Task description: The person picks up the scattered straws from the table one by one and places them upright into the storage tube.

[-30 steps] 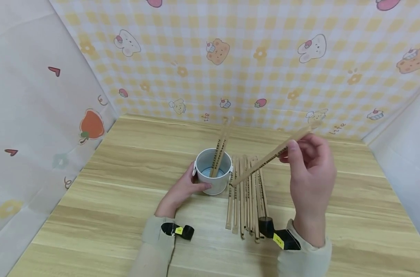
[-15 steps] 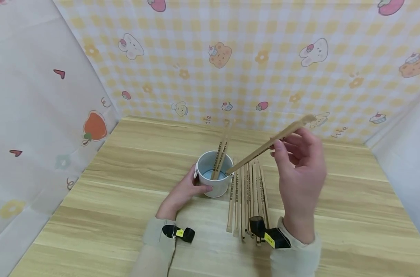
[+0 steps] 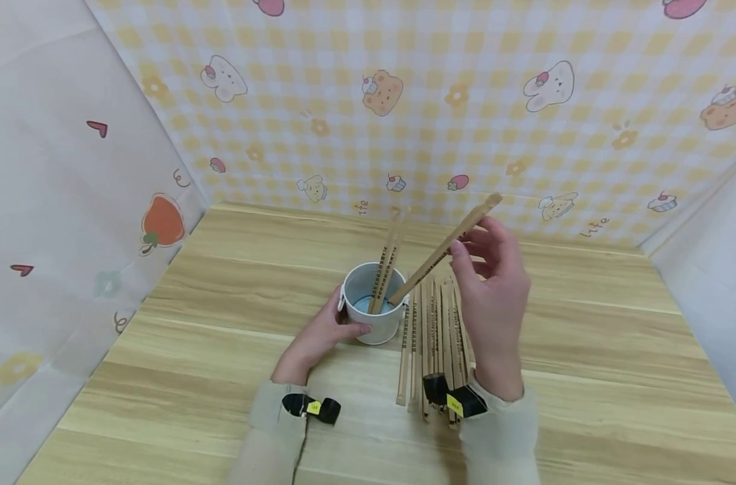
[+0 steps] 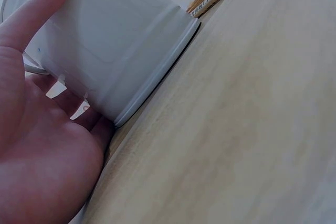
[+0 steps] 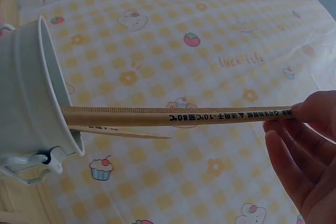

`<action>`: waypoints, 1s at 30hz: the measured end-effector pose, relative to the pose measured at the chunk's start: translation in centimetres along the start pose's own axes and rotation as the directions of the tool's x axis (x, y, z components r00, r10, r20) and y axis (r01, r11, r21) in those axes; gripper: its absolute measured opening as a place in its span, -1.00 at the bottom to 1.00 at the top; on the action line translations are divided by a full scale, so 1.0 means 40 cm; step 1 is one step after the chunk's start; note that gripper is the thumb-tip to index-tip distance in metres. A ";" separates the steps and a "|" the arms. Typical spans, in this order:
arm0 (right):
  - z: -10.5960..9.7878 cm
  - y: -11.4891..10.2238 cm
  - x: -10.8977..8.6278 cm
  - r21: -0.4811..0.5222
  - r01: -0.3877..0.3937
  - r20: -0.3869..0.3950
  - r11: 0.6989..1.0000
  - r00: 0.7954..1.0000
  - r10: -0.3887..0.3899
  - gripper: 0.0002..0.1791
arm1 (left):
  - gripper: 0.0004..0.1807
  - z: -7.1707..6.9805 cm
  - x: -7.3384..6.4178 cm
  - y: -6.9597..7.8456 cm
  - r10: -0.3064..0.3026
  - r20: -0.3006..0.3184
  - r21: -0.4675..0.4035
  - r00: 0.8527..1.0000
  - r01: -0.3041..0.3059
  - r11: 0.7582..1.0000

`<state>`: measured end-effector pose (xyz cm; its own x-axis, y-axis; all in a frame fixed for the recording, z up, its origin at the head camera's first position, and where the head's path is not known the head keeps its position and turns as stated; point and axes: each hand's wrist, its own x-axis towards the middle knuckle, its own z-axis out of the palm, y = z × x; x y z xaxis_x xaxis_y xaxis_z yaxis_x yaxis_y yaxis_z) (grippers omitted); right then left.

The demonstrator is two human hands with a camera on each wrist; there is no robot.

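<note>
My left hand point(image 3: 325, 330) grips the side of a small white metal bucket point(image 3: 380, 329), thumb across its front. In the left wrist view the bucket point(image 4: 115, 35) stands upright on the wood surface, with the fingers curled behind it. My right hand point(image 3: 492, 289) pinches a paper-wrapped straw point(image 3: 431, 263) near its upper end. That straw slants down to the left, its lower end inside the bucket's mouth. Dark printing runs along the held straw point(image 5: 126, 116) in the right wrist view. Two more wrapped straws point(image 3: 385, 269) lean inside the bucket, tops pointing away.
Several wrapped straws point(image 3: 425, 343) lie side by side on the wood-grain table point(image 3: 222, 269), just right of the bucket and partly under the right forearm. A yellow checked cloth point(image 3: 331, 67) hangs at the back. White cloth walls point(image 3: 52, 168) flank both sides.
My right hand has moved left with the straw, bringing its lower end from over the loose straws, past the bucket's rim, to inside the bucket. The straw stands steeper. My left hand keeps its grip.
</note>
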<state>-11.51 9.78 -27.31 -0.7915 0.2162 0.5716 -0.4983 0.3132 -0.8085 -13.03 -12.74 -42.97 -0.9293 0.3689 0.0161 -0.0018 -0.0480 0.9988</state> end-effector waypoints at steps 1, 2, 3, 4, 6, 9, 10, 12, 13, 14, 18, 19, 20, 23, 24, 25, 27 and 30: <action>0.004 0.011 0.000 -0.007 0.000 0.008 1.000 1.000 0.000 -0.61 | -0.02 -0.002 0.002 -0.007 0.004 -0.001 0.008 1.000 -0.004 1.000; 0.008 0.021 0.000 -0.015 0.001 0.018 1.000 1.000 0.000 -0.62 | -0.02 -0.004 0.002 -0.011 0.007 -0.003 0.015 1.000 -0.007 1.000; 0.012 0.030 0.001 -0.023 0.000 0.028 1.000 1.000 0.000 -0.63 | -0.02 -0.005 0.003 -0.014 0.013 -0.002 0.020 1.000 -0.013 1.000; 0.016 0.037 0.000 -0.031 -0.005 0.038 1.000 0.999 0.006 -0.64 | -0.02 -0.006 0.003 -0.015 0.014 -0.002 0.021 1.000 -0.014 1.000; 0.025 0.048 -0.001 -0.055 -0.004 0.060 0.998 0.998 0.008 -0.67 | -0.03 -0.001 0.000 0.000 0.004 -0.003 0.011 1.000 -0.004 1.000; 0.037 0.051 -0.003 -0.094 -0.006 0.097 0.996 0.995 0.016 -0.71 | -0.05 0.008 -0.004 0.020 -0.004 0.001 -0.009 1.000 0.004 1.000; 0.041 0.055 -0.004 -0.108 -0.008 0.107 0.994 0.994 0.020 -0.71 | -0.05 0.009 -0.004 0.021 -0.009 -0.001 -0.012 1.000 0.009 1.000; 0.048 0.062 -0.005 -0.129 -0.012 0.128 0.992 0.991 0.029 -0.72 | -0.05 0.007 -0.002 0.013 0.000 -0.001 -0.011 1.000 0.000 1.000; 0.052 0.066 -0.005 -0.135 -0.020 0.137 0.991 0.990 0.039 -0.72 | -0.05 0.004 0.000 0.003 0.006 -0.002 -0.009 1.000 -0.006 1.000; 0.055 0.080 -0.006 -0.140 -0.030 0.145 0.990 0.988 0.051 -0.71 | -0.04 0.001 0.003 -0.008 0.013 -0.002 -0.007 1.000 -0.013 1.000; 0.067 0.100 -0.007 -0.159 -0.072 0.174 0.985 0.980 0.100 -0.68 | -0.03 -0.004 0.006 -0.021 0.026 -0.001 0.003 1.000 -0.026 1.000; 0.069 0.105 -0.008 -0.166 -0.081 0.181 0.983 0.977 0.111 -0.68 | -0.02 -0.004 0.006 -0.021 0.028 0.000 0.004 1.000 -0.028 1.000; 0.072 0.111 -0.008 -0.170 -0.090 0.188 0.981 0.975 0.122 -0.67 | -0.02 -0.005 0.007 -0.022 0.030 0.002 0.004 1.000 -0.030 1.000; 0.082 0.126 -0.011 -0.183 -0.111 0.209 0.977 0.966 0.149 -0.64 | -0.02 -0.004 0.007 -0.020 0.022 0.001 0.004 1.000 -0.022 1.000; 0.086 0.130 -0.012 -0.190 -0.117 0.217 0.975 0.963 0.158 -0.63 | -0.02 -0.003 0.007 -0.017 0.016 -0.001 0.003 1.000 -0.016 1.000; 0.090 0.134 -0.012 -0.192 -0.122 0.224 0.974 0.961 0.164 -0.62 | -0.02 -0.003 0.006 -0.014 0.011 -0.001 -0.001 1.000 -0.011 1.000; 0.097 0.142 -0.014 -0.201 -0.133 0.237 0.970 0.955 0.180 -0.61 | -0.03 0.000 0.003 -0.003 0.001 -0.004 -0.009 1.000 -0.001 1.000; 0.104 0.152 -0.016 -0.213 -0.136 0.250 0.968 0.950 0.189 -0.60 | -0.04 0.005 -0.003 0.017 -0.003 0.000 -0.016 1.000 0.003 1.000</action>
<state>-15.50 7.70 -33.16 -0.9343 0.0328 0.3550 -0.2990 0.4702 -0.8303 -12.85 -12.61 -42.28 -0.9292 0.3693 0.0130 -0.0104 -0.0614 0.9981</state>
